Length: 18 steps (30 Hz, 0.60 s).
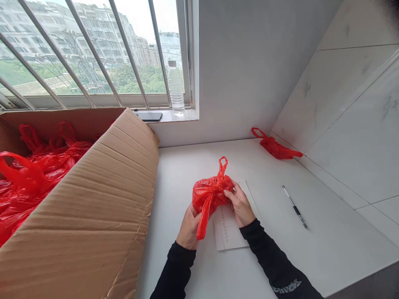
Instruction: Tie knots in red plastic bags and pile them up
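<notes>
Both my hands hold a crumpled red plastic bag [208,192] just above a white counter [327,249]. My left hand [188,227] grips the bag from below, fingers closed around its lower part. My right hand [240,204] pinches the bag's right side near its knotted handle loop, which sticks up. Under the bag lies a sheet of paper [229,232] with a printed column of text.
A large open cardboard box [102,199] full of several red plastic bags [31,174] stands at the left. Another red bag [276,147] lies in the far corner by the tiled wall. A pen [294,206] lies to the right. A water bottle [176,87] and phone [149,116] sit on the windowsill.
</notes>
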Tool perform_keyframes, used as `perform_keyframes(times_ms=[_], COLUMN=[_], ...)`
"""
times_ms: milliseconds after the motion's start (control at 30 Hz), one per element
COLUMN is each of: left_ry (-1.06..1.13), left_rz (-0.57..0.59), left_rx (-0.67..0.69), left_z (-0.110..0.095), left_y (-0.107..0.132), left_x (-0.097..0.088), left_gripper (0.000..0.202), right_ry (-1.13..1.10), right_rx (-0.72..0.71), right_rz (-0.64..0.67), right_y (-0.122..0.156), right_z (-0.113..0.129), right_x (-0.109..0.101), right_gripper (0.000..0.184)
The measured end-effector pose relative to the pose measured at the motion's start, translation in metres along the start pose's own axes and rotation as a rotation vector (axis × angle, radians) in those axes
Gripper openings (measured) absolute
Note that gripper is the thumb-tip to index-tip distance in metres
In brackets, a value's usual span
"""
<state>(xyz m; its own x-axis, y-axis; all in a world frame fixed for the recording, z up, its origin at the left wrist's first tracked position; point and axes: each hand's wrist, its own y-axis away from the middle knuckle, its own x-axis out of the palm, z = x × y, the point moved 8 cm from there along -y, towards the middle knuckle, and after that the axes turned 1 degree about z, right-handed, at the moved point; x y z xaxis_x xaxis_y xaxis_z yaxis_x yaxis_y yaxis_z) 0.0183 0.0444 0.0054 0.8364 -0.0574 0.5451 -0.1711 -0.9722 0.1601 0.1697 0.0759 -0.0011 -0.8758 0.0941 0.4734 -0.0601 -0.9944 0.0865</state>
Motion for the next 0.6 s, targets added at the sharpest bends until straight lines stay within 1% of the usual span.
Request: perform_keyframes(times_ms=[67,167,233,333,400,433,533,600], left_ry=[-0.043,-0.057,-0.050,-0.063,-0.075,-0.078,-0.084,-0.114], left_rz=[0.034,0.029,-0.003,-0.097,-0.144,-0.149,-0.105,-0.075], left_rx=[0.019,0.024,-0.008,-0.090,-0.124,-0.134,-0.126,-0.080], left_z=[-0.002,-0.001,0.003,0.013,0.017,0.019,0.019,0.016], left_y=[0.001,0.000,-0.001,-0.003,-0.004,-0.004,-0.005,-0.005], left_x=[0.006,0.004,-0.003,-0.018,-0.026,-0.028,-0.024,-0.019], left_gripper=[0.047,0.048,0.048,0.043,0.041,0.039,0.034,0.029], right_ry=[-0.006,-0.018,-0.033,-0.051,-0.049,-0.044,-0.032,-0.035], right_rx=[-0.005,-0.009,0.000,0.010,0.010,0.007,-0.004,-0.001], right_rz=[-0.013,-0.021,-0.017,-0.014,-0.017,-0.019,-0.030,-0.037], right_y=[0.000,0.001,0.002,0.003,0.003,0.003,0.002,0.001], right_z=[0.001,0.003,0.003,0.003,0.004,0.004,0.005,0.004], right_x=[-0.001,-0.001,0.000,0.001,0.001,0.001,0.000,-0.001], right_gripper=[0.051,0.051,0.052,0.057,0.057,0.055,0.049,0.048])
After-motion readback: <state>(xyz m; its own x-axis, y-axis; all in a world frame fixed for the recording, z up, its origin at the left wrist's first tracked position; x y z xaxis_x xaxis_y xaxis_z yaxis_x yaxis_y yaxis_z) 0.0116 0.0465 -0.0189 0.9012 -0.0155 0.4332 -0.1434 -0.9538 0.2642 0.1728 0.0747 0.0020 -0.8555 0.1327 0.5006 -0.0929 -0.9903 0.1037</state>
